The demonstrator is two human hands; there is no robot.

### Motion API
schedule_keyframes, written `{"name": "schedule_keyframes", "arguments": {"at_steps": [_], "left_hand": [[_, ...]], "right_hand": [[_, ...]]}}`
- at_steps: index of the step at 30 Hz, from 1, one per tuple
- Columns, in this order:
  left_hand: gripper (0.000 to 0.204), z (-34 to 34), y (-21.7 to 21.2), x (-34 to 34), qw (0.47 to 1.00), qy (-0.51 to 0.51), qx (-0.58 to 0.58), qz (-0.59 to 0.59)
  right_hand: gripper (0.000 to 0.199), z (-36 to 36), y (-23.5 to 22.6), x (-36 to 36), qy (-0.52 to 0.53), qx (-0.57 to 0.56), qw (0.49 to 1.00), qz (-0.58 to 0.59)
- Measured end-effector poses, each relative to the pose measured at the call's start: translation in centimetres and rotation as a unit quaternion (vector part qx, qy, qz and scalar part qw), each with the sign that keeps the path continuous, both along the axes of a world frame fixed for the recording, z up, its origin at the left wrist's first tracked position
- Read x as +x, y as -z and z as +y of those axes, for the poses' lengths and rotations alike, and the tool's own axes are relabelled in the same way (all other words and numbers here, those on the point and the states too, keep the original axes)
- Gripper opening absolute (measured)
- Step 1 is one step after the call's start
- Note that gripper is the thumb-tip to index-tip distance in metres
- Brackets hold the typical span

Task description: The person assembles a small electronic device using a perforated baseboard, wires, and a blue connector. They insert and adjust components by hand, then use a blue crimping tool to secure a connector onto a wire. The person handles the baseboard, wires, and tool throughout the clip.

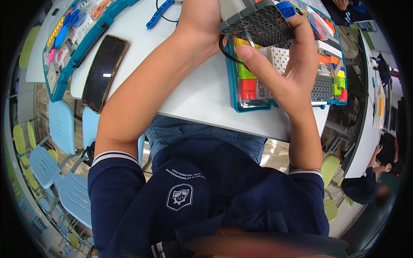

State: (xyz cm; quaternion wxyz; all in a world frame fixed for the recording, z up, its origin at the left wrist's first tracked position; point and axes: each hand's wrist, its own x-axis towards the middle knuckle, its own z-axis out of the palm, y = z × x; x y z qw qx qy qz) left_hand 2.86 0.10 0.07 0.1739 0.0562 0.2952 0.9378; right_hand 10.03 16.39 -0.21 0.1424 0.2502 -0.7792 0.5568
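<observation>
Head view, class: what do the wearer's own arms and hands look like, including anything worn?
Short navy sleeves end in white-striped cuffs; both forearms are bare. The right hand wears no glove; the left hand is partly out of frame.

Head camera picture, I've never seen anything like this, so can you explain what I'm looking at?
There is no machine here, just a person with two bare hands. A wide fisheye camera on their head looks down, so edges bend and their own shirt fills the bottom. Picture left is their left.

On the white table lie a phone and two teal cases of colourful parts, the left case and the right case.

A dark grey block full of small holes is held up over the right case. The right hand has its fingers at the block's right edge. The left hand is cut off by the top edge, so its grip is unclear.
</observation>
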Motion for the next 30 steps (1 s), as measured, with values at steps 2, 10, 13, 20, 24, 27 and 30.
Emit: {"name": "schedule_keyframes", "arguments": {"at_steps": [2, 10, 13, 20, 24, 27, 30], "left_hand": [[0.038, 0.0, -0.2, 0.2, 1.0, -0.006, -0.022, 0.009], [0.037, 0.0, -0.2, 0.3, 1.0, 0.016, -0.007, -0.011], [0.036, 0.0, 0.0, 0.2, 0.999, 0.005, -0.034, 0.01], [0.031, 0.2, 0.1, 0.3, 1.0, 0.005, -0.012, 0.012], [0.029, 0.2, 0.2, 0.3, 1.0, -0.009, -0.016, 0.017], [0.029, 0.1, 0.2, 0.3, 0.999, -0.023, -0.027, 0.01], [0.029, 0.1, 0.2, 0.3, 0.999, -0.031, -0.037, 0.018]], "right_hand": [[0.057, -0.3, 0.1, 0.1, -0.002, -0.009, 1.0, 0.001], [0.061, -0.4, 0.3, -0.7, 0.004, 0.034, 0.997, 0.064], [0.057, 0.0, 0.5, -0.9, 0.003, 0.039, 0.997, 0.074], [0.055, 0.4, 0.7, -1.2, -0.038, 0.018, 0.996, 0.083], [0.055, 0.4, 0.6, -1.2, -0.047, 0.019, 0.996, 0.076], [0.055, 0.3, 0.8, -1.1, -0.044, 0.002, 0.997, 0.067], [0.055, 0.4, 0.9, -1.3, -0.044, 0.002, 0.997, 0.07]]}}
